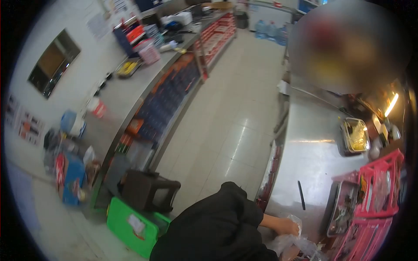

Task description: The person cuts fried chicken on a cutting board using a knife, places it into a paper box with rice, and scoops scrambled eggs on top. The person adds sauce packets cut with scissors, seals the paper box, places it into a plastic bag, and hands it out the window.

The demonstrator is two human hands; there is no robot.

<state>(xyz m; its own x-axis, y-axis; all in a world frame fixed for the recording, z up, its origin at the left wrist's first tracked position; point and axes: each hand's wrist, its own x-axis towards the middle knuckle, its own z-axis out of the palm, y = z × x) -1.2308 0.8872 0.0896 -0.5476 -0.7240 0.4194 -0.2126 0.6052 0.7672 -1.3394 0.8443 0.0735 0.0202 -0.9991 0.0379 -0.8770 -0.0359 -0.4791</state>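
My left hand (285,226) reaches out of a black sleeve (217,226) over the steel counter at the lower right. Its fingers are closed on the edge of a clear plastic bag (307,247). Below it, at the bottom edge, a patch of skin shows through and beside the plastic, which appears to be my right hand (291,253); its fingers are hidden. A thin black strip (301,195) lies on the counter just above the bag. To the right stands a metal tray (343,209) with small items in it that I cannot make out.
Pink baskets (380,187) and a yellow-filled container (358,135) stand along the right counter (305,126). Across the tiled floor (209,130) are a long steel counter (113,108), a dark stool (148,189) and a green crate (133,228). Water bottles (271,31) stand far back.
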